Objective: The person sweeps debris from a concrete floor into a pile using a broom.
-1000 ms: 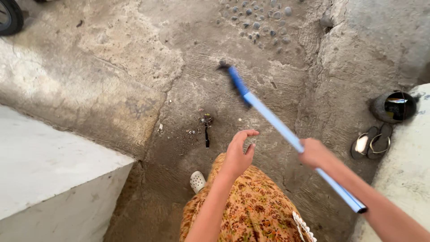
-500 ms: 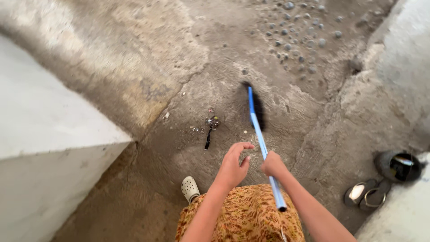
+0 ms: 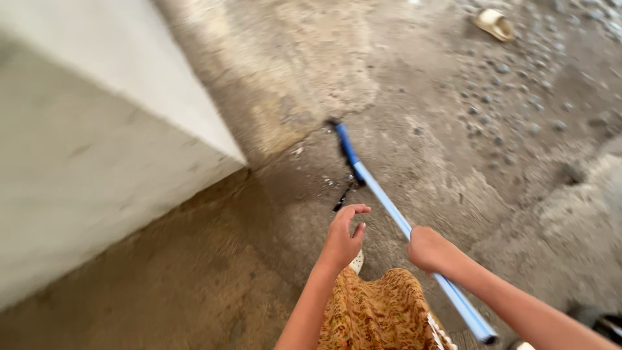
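A: On the rough, cracked concrete floor [image 3: 194, 285], beside the big pale concrete block [image 3: 97, 129] that fills the left of the view, what is the largest thing in hand?

B: The long broom with a light-blue metal-looking handle [image 3: 389, 210]. It runs slantwise from the lower right up to the middle of the floor, where its darker blue neck and dark head [image 3: 337, 129] sit at the edge of a patch of worn concrete.

A: How would you expect it to handle?

B: Light and stiff, I'd judge; the smooth tube may slip in a loose grip. The middle of the shaft is the sensible place to hold, with a second grip nearer the top end for control.

A: And the fingers?

B: The right hand [image 3: 429, 249] is closed round the shaft at about mid-length, fingers wrapped tight. The left hand [image 3: 343, 236] hangs empty just left of the handle, near it but not touching, fingers loosely curled and slightly apart.

A: Anything smaller?

B: A little pile of dark litter [image 3: 340, 191] lies right by the shaft, below the head. A tan sandal [image 3: 494, 24] lies well apart, at the top. Grey pebbles [image 3: 512, 97] are set into the floor on the right.
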